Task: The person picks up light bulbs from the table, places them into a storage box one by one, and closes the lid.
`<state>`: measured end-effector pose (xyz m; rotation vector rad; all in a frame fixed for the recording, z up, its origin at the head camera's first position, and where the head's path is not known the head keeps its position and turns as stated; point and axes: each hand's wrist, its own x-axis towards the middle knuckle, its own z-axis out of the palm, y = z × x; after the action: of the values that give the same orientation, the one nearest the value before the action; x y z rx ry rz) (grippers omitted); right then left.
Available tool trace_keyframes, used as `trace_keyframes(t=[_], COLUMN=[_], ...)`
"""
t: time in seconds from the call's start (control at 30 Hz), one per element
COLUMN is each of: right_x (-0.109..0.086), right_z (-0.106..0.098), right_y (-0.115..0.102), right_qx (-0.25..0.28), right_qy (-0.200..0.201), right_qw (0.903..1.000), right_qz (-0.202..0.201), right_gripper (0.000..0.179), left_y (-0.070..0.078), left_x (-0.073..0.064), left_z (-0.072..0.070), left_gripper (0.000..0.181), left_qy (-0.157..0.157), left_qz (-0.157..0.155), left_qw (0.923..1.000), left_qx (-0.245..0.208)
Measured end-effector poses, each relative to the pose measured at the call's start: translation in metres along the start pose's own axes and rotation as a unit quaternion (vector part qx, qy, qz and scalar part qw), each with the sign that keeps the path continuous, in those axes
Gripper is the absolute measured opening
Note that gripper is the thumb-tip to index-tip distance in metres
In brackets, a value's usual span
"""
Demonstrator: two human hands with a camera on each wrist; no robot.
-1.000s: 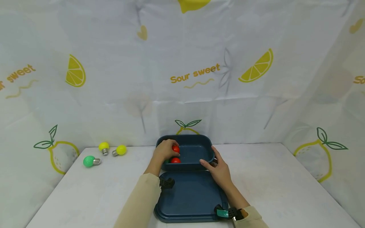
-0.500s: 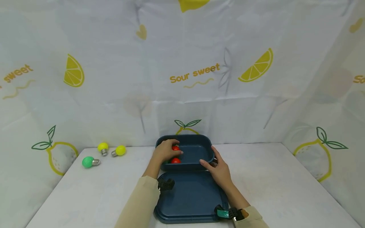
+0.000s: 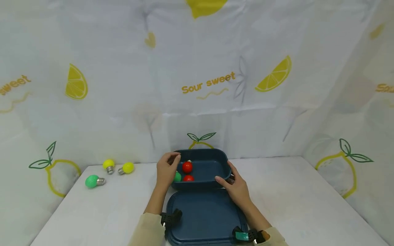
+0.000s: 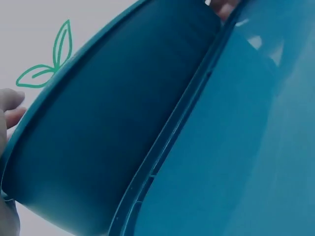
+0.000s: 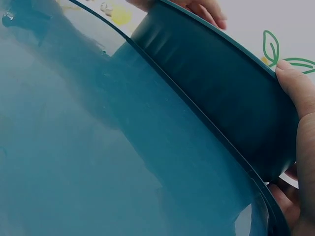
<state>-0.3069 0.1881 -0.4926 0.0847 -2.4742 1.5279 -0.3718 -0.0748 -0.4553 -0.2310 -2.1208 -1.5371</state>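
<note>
My right hand point(image 3: 237, 188) holds the right end of a dark blue box point(image 3: 210, 171), with the thumb point(image 5: 295, 81) on its front rim and the other fingers round the outer side. At the box's left end is my left hand point(image 3: 166, 171). Its fingers are bent loosely near the rim, with nothing visible between them. Inside the box, on the left, lie two red bulbs, one behind point(image 3: 187, 167) and one at the front wall point(image 3: 188, 178). A green bulb point(image 3: 177, 176) beside them is partly hidden by my left hand.
A flat dark blue lid point(image 3: 206, 215) lies on the white table point(image 3: 295, 201) just in front of the box. On the table's far left are two yellow bulbs point(image 3: 128, 167) and a green bulb point(image 3: 91, 181). A printed white cloth point(image 3: 138, 89) hangs behind.
My left hand has let go of the rear red bulb and drawn back leftward out of the box to its left rim. My right hand stays on the right end. The head view has tilted slightly.
</note>
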Motion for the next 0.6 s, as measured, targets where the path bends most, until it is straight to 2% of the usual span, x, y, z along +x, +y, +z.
trace_keyframes(t=[0.1,0.17,0.23,0.37,0.47,0.6], right_x=[0.001,0.001,0.002,0.003,0.003,0.003], right_z=[0.004,0.002,0.001,0.001,0.001,0.002], right_y=[0.001,0.001,0.002,0.002,0.002,0.001], right_qx=[0.001,-0.003,-0.008,-0.012,-0.011,-0.009], right_qy=[-0.001,0.001,-0.002,-0.002,-0.004,-0.007], right_qw=[1.0,1.0,1.0,0.9999,0.9999,0.9999], right_qz=[-0.001,0.0,0.003,0.007,0.008,0.006], right_gripper=[0.085,0.085,0.086,0.087,0.087,0.087], left_y=[-0.005,-0.005,-0.006,-0.008,-0.013,-0.021], left_x=[-0.003,-0.002,0.002,0.008,0.01,0.01], left_z=[-0.008,-0.011,-0.019,-0.041,-0.058,-0.081], left_gripper=[0.022,0.025,0.027,0.033,0.036,0.039], left_qy=[-0.039,-0.046,-0.039,-0.03,-0.012,0.033], left_qz=[0.022,0.039,0.053,0.076,0.075,0.054], left_qw=[0.9989,0.9981,0.9974,0.9924,0.9887,0.9878], left_qx=[0.009,0.012,0.027,0.092,0.129,0.142])
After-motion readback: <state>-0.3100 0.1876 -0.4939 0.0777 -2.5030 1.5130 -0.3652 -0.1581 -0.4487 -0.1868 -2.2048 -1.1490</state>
